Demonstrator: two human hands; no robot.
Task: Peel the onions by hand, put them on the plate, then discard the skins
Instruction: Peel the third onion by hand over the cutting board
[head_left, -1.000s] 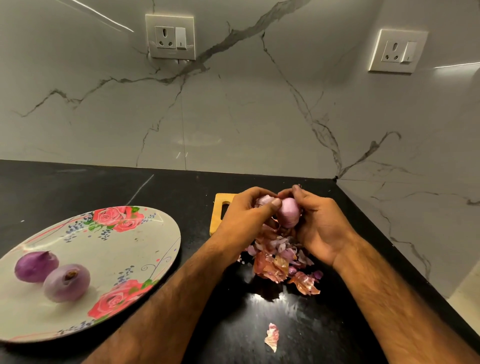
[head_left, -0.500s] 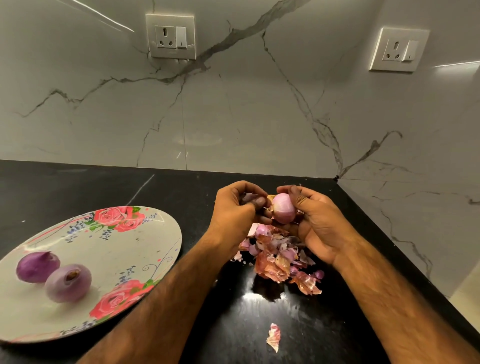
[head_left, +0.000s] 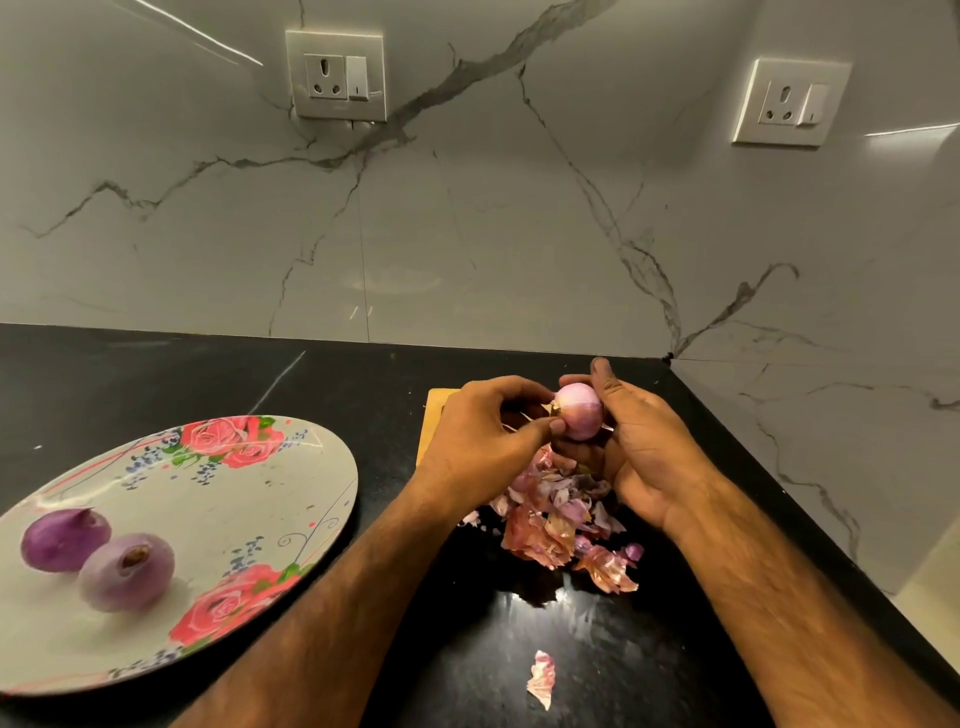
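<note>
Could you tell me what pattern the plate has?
The plate shows red roses on cream; head view.

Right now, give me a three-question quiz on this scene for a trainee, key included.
1. How many peeled onions lie on the floral plate?
2. True or false: the pile of onion skins lies on the plate.
3. Where is the unfinished onion? A) on the plate B) held between the left hand and right hand C) atop the skins

Key: 1) two; 2) false, it lies on the black countertop; 3) B.
</note>
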